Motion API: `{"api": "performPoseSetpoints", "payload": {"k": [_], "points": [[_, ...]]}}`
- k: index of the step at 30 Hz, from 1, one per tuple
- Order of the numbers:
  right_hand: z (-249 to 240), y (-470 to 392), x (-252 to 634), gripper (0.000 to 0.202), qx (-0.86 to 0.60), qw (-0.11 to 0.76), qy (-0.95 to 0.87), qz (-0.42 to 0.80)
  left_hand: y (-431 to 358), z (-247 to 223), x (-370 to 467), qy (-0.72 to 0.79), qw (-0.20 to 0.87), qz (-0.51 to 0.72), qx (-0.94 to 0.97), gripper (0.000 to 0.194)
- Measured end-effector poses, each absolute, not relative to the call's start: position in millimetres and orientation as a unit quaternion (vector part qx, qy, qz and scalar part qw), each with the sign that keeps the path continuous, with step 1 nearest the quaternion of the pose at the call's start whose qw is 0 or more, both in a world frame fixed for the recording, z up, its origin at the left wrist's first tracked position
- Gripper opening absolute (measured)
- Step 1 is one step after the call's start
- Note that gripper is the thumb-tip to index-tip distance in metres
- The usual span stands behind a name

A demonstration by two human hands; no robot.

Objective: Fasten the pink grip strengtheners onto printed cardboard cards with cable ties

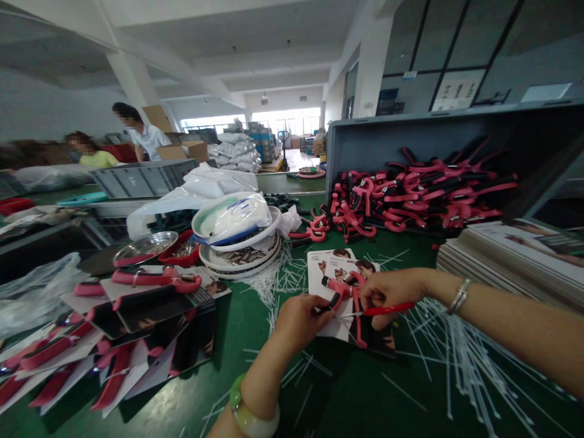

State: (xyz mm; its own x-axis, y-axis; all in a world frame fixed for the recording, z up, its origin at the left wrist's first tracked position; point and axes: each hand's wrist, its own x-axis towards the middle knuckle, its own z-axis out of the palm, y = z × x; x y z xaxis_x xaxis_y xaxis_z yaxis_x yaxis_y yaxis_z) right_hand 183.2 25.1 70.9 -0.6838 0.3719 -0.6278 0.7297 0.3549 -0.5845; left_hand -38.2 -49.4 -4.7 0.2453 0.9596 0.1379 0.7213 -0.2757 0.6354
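A pink and black hand grip strengthener (337, 287) lies on a printed card (323, 267) in front of me. My left hand (303, 322) is closed beside its black handle, fingertips pinching what looks like the end of a thin white cable tie (336, 316). My right hand (387, 292) is curled around a red-handled tool (390, 309), whose thin metal end points at my left fingertips. The tool's exact kind is partly hidden by the fingers. Loose white cable ties (460, 347) spread under and beside my right forearm.
Carded hand grips (150, 310) are piled at left. A tilted grey crate (438, 131) spills loose grips (410, 194) at back right, above a stack of cards (502, 261). Stacked trays (241, 255) and a red dish (180, 249) stand behind. Two people are farther back left.
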Motion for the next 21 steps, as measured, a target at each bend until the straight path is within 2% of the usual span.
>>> {"api": "performPoseSetpoints", "payload": {"k": [10,14,17,21], "points": [[89,25,156,0.059,0.312,0.238,0.873,-0.288,-50,-5,-38,0.556,0.245,0.274,0.746,0.027],[86,21,158,0.053,0.3,0.216,0.892,-0.261,-50,-5,-38,0.556,0.262,0.28,0.737,0.029],[78,17,164,0.051,0.297,0.184,0.898,-0.268,-49,-7,-39,0.563,0.277,0.279,0.727,0.032],[72,13,181,0.049,0.291,0.174,0.868,-0.362,-48,-10,-42,0.579,0.276,0.283,0.713,0.036]]}}
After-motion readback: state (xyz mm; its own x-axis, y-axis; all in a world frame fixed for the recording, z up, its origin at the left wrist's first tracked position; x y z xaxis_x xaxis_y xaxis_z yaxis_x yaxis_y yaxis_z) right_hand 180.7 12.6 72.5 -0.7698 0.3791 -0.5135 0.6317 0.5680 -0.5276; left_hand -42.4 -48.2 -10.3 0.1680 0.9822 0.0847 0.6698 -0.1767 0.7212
